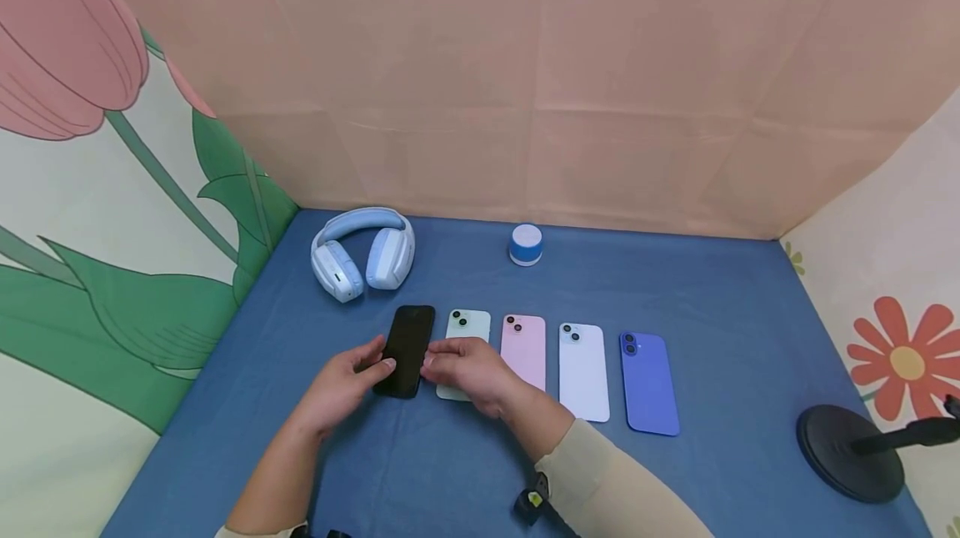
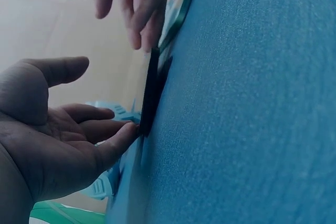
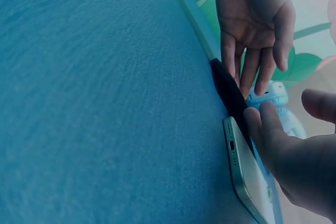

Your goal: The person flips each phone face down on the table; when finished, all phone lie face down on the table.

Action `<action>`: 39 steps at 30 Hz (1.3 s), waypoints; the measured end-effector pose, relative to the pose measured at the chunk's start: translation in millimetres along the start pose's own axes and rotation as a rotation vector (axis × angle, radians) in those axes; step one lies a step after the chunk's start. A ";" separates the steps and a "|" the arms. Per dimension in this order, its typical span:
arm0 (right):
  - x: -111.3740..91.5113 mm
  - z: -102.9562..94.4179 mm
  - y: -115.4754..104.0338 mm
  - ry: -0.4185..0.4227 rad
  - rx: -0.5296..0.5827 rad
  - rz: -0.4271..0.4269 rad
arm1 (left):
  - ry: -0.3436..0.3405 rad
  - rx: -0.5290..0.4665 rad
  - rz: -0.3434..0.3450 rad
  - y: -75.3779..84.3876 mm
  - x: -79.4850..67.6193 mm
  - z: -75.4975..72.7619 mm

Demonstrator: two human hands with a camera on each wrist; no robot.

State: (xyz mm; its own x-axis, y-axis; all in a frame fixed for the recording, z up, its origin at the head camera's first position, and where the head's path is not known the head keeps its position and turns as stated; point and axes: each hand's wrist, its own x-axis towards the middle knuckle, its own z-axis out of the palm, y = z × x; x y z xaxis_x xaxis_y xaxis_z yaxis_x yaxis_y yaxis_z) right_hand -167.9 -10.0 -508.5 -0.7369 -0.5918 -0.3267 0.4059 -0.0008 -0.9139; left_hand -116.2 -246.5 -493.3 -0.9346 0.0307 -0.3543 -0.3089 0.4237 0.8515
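Observation:
A black smartphone [image 1: 408, 348], dark face up, is at the left end of a row of phones. My left hand [image 1: 351, 381] is at its left side, fingertips touching the edge; the left wrist view shows the thumb [image 2: 68, 71] raised off it. At the opposite edge is my right hand [image 1: 471, 371], its fingers loosely extended and its thumb apart in the right wrist view. Whether those fingertips touch the phone is hard to tell. A pale green phone [image 1: 471, 324], partly hidden beneath my right hand, lies camera side up beside the black one.
Rightward in the row lie a pink phone [image 1: 525, 346], a white phone [image 1: 583, 375] and a blue-violet phone [image 1: 649, 384]. Light-blue headphones [image 1: 389, 258] and a blue-and-white round container [image 1: 526, 245] stand farther back. A black stand [image 1: 843, 453] is at the right edge of the blue cloth.

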 end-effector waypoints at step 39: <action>7.6 28.4 -20.6 -0.082 0.017 -0.103 | -0.010 0.049 0.043 0.9 3.1 -10.7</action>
State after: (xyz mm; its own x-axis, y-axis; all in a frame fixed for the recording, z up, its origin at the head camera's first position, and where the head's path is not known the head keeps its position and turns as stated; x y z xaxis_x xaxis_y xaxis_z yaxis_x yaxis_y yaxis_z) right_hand -166.5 -37.3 -485.4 -0.7290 -0.6516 -0.2096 0.3396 -0.0785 -0.9373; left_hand -121.3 -255.7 -489.6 -0.9451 0.0590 -0.3215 -0.2590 0.4652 0.8465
